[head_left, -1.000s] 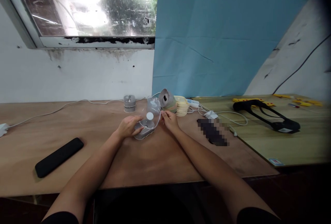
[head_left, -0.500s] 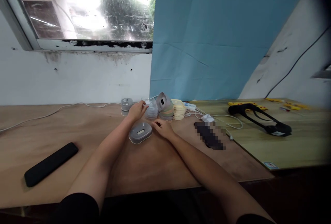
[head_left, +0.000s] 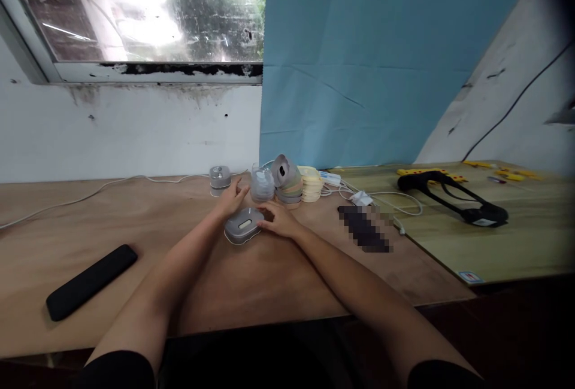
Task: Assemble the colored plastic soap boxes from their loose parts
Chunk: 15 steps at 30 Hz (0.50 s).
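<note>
A grey oval lidded case (head_left: 244, 225) with a pale slot in its top lies on the brown tabletop between my hands. Just behind its left end hovers my left hand (head_left: 232, 197), open, fingers spread and holding nothing. My right hand (head_left: 281, 220) is at the case's right end, fingers curved and apart; the thumb reaches its edge, and I cannot tell if it presses. Behind the hands stand stacked clear plastic cups (head_left: 262, 183), and beside them a stack of coloured bowl-like pieces (head_left: 288, 188) topped by a tilted mauve one (head_left: 283, 172).
A small grey container (head_left: 220, 178) stands at the back left. Cream stacked pieces (head_left: 311, 185), white cables and a white plug (head_left: 360, 198) sit to the right. A black slab (head_left: 92, 281) lies front left, a black strap-like frame (head_left: 453, 197) far right. A blurred dark object (head_left: 366, 228) lies right.
My left hand has drawn back from the clear cups, its fingers opening. My right hand has come to the right end of the grey case. The view has tipped slightly down.
</note>
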Motion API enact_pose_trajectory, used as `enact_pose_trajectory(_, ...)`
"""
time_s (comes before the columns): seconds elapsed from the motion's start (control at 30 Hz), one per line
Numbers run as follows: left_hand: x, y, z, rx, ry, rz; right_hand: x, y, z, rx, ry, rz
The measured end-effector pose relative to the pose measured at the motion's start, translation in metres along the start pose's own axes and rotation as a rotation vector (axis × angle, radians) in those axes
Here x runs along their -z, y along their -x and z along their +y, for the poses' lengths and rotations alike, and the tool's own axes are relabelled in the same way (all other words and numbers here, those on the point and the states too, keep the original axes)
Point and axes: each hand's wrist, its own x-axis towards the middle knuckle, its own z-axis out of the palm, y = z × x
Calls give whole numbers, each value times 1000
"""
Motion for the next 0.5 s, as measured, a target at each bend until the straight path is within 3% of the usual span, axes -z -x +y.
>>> enact_pose_trajectory(0.1, -1, 31, -11, 73, 94, 10, -5, -1, -2, 69, 50, -93)
enact_pose_trajectory(0.23, 4, 70, -16, 16, 32, -64, -12, -1, 0, 27, 95, -153)
enact_pose_trajectory(0.37, 13, 86, -15, -56, -114, -113, -12, -1, 3, 3, 59, -81)
enact_pose_trajectory(0.5, 16, 86, -20, -84, -58, -179, -10, -1, 3, -18, 21, 31)
